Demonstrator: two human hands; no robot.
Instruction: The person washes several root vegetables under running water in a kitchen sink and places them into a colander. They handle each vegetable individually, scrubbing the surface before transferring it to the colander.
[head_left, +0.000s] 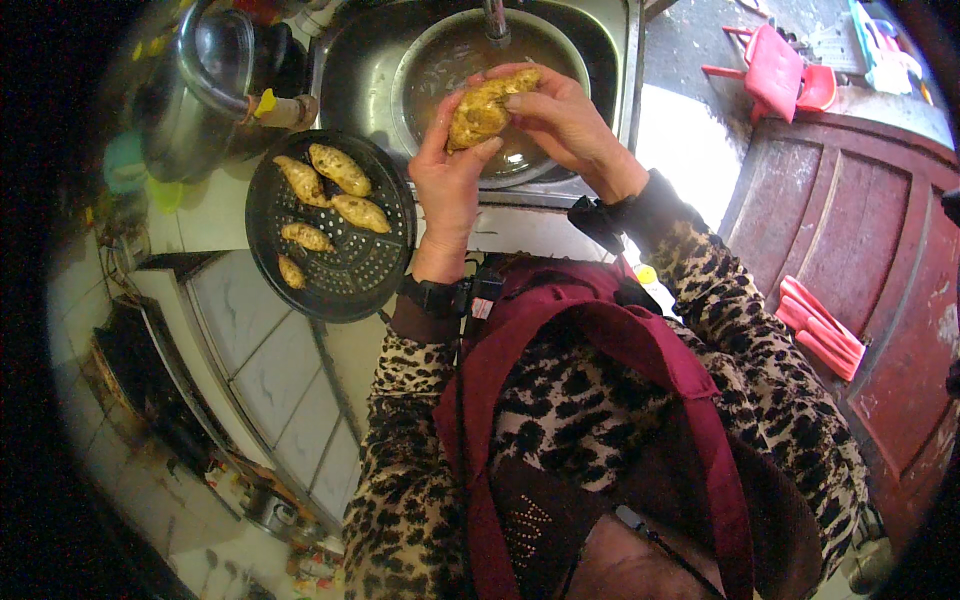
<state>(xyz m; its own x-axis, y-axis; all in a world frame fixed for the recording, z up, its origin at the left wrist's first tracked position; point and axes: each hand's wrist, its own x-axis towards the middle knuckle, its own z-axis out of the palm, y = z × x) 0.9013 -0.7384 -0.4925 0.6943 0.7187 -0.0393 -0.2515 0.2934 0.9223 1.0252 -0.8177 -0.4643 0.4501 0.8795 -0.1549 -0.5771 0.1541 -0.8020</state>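
Note:
Both of my hands hold one knobbly yellow-brown tuber (484, 111) above a round metal basin (409, 60) of murky water. My left hand (448, 176) supports its left end and underside, the thumb lying along the lower edge. On the other end, my right hand (566, 124) presses its thumb against the skin while the fingers wrap behind. The basin sits in a stainless-steel sink (352, 71), under a tap (496, 21). Left of my left wrist, a dark perforated steamer tray (352, 274) carries several smaller pale tubers (340, 170).
A curved metal pipe (199, 64) and a large dark pot (176, 127) stand left of the sink. The tiled counter edge (510, 229) runs before me. To the right are a reddish wooden door (840, 202), a pink cloth-like item (821, 330) and a small red chair (776, 71).

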